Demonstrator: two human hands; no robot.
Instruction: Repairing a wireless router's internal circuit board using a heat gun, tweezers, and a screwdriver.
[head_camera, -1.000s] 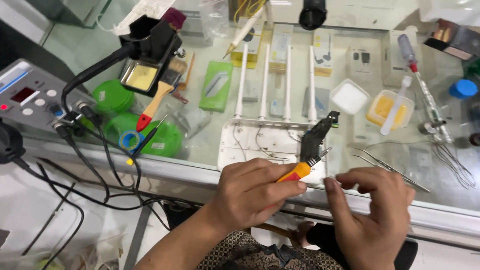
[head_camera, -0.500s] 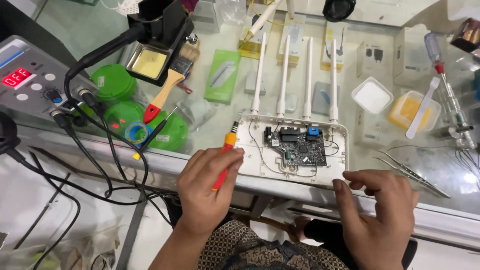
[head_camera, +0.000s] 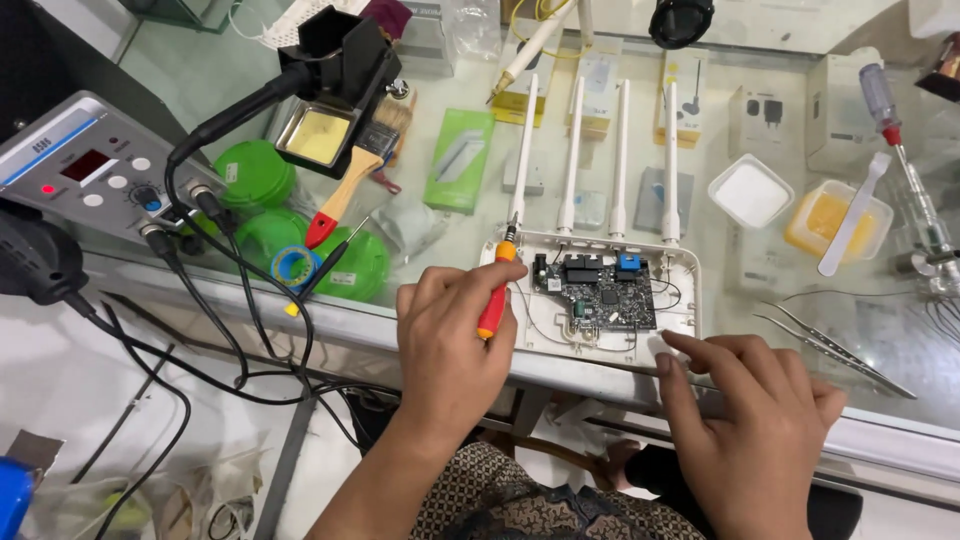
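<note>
While the left hand (head_camera: 450, 330) keeps a closed grip on the screwdriver (head_camera: 497, 292), hiding its handle, at the router (head_camera: 600, 295) left edge, the right hand (head_camera: 752, 415) rests open-fingered on its near corner.

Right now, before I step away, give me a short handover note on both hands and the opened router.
Left hand: grips the red-and-orange screwdriver, tip up by the router's left rear corner.
Right hand: empty, fingertips pressing the front right edge of the router base.
Done: top cover off, circuit board exposed, four white antennas lying flat behind.
Left: board remains seated in the base.
Tweezers lie to the right.
</note>
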